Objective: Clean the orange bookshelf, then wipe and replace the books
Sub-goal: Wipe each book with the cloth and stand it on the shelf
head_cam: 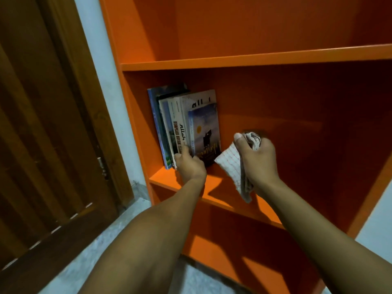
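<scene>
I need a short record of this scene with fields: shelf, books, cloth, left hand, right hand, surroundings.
shelf: orange bookshelf, upper compartment bare where visible
books: row of books upright at the left end of the middle shelf
cloth: pale checked cloth, bunched, hanging down from the fist
left hand: left hand grips the books' lower edges
right hand: right hand grips the cloth
surroundings: brown wooden door at left

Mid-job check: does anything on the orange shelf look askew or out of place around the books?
Nothing is damaged or spilled. The books lean toward the left wall rather than standing upright, left hand at their base. The right hand grips the cloth beside them.
</scene>
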The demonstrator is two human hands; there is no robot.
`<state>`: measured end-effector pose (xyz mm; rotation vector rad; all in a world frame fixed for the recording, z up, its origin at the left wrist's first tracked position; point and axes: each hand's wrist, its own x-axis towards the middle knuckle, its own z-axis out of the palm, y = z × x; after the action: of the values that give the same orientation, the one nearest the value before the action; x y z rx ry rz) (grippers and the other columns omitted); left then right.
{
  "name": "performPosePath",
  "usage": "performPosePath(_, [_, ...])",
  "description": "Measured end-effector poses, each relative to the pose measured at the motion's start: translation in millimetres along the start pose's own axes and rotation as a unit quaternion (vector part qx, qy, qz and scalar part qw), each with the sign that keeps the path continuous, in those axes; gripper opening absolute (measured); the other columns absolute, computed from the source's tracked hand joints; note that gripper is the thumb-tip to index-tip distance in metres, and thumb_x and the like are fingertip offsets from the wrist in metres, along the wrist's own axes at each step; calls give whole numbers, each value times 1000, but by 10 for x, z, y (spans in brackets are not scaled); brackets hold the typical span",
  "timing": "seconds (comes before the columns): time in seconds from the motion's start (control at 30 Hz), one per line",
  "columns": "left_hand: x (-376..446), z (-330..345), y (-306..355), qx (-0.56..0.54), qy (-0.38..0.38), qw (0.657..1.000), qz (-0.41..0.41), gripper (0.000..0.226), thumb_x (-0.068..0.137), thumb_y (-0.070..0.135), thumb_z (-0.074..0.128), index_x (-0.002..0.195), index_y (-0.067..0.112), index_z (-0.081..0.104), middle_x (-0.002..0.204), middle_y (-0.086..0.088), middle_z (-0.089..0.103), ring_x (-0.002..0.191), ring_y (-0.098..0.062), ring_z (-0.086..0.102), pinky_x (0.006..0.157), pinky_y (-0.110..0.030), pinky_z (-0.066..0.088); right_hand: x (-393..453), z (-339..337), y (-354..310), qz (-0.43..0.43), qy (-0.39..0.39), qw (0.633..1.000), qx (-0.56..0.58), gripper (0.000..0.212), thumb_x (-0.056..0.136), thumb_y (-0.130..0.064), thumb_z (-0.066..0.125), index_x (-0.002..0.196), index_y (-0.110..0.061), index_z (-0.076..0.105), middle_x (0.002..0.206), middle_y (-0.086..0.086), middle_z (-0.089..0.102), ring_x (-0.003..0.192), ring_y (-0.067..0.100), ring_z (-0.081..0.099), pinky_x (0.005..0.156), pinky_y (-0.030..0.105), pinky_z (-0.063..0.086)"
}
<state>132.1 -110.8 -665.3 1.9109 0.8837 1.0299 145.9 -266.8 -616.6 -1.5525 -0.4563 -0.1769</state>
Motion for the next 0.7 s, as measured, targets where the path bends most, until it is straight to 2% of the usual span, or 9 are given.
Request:
performPosePath(0.07, [-14,58,34,14,8,1000,-3,30,90,-4,48,118,2,55,117,-19,49,96,-35,52,79,-35,38,35,-45,72,12,-7,1000,-10,45,86,-55,65,76,-12,55,66,2,55,59,20,53,56,38,44])
performPosePath(0.17, [1,146,62,15,23,999,-25,35,89,-6,51,124,2,47,127,-19,49,112,-41,53,92,-46,45,67,-81,139,32,-11,999,-7,48,80,-57,64,68,-13,49,58,6,45,52,19,42,52,39,37])
performPosePath(0.27, [17,146,38,23,27,999,-29,37,89,-3,57,123,2,43,129,-19,49,115,-42,53,92,-50,46,37,-79,135,36,-11,999,-10,51,79,-57,64,64,-11,49,58,10,47,51,26,43,52,44,42])
performPosePath(0.33, [20,93,-8,30,28,999,-13,36,87,1,61,120,1,45,123,-19,52,110,-41,54,88,-50,46,-6,-66,111,36,-14,999,1,57,77,-60,64,73,-3,57,69,21,60,62,42,58,59,52,51])
performPosePath(0.37, [18,49,-40,29,24,999,1,33,87,3,63,115,2,46,118,-18,54,106,-40,55,83,-48,46,-30,-54,104,35,-17,999,6,57,77,-60,64,79,-3,60,76,21,65,72,42,64,64,55,54])
performPosePath(0.5, [-43,-219,-234,-1,-26,996,84,20,93,20,64,98,15,45,91,-5,57,85,-28,57,69,-36,44,-181,11,52,18,-29,999,21,20,91,-38,67,94,-20,63,93,1,68,90,22,67,85,49,55])
performPosePath(0.57, [-123,-419,-361,-12,-52,991,124,13,97,24,61,99,20,49,84,2,58,81,-21,58,67,-34,45,-293,68,35,9,-37,999,24,17,93,-32,67,102,-19,62,99,-1,68,96,18,66,88,44,53])
performPosePath(0.63, [-233,-652,-523,-12,-75,986,148,8,99,25,57,103,20,53,87,3,61,81,-19,60,67,-35,48,-436,154,38,13,-54,998,33,18,93,-30,67,105,-16,63,101,0,68,98,19,66,88,43,52])
performPosePath(0.7, [-364,-912,-736,-10,-88,985,151,10,100,26,57,107,18,57,89,2,64,81,-15,62,68,-23,50,-612,262,53,28,-82,995,43,19,94,-28,67,108,-15,62,102,0,67,98,19,65,87,41,52])
